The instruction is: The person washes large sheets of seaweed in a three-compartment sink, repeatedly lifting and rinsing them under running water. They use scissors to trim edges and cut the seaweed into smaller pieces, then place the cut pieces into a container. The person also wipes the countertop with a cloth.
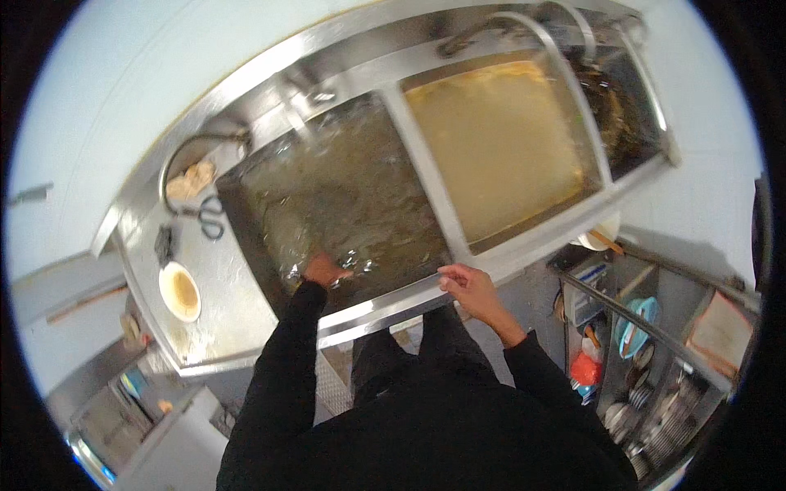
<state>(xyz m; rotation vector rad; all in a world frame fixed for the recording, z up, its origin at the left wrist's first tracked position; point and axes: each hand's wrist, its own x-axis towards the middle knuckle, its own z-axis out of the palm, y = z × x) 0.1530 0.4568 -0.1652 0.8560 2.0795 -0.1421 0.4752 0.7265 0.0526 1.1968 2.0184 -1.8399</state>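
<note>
My left hand point(325, 269) reaches into the murky, rippling water point(344, 184) of the left basin of a stainless steel sink. The fingers are partly under the surface, so whether they hold anything is hidden. Bright ripples surround that hand. My right hand point(471, 291) hovers at the sink's front rim point(393, 304), near the basin's front right corner. Its fingers are bent and a little apart, and nothing shows between them. Cloudy yellowish water point(497, 147) fills the middle basin.
On the left drainboard point(227, 294) are a bowl of brown residue point(180, 291), scissors point(211, 218), a dark scrubber point(164, 244) and a crumpled tan cloth point(191, 181). A curved faucet pipe point(552, 49) spans the middle basin. Shelving with stacked dishes point(669, 417) stands at right.
</note>
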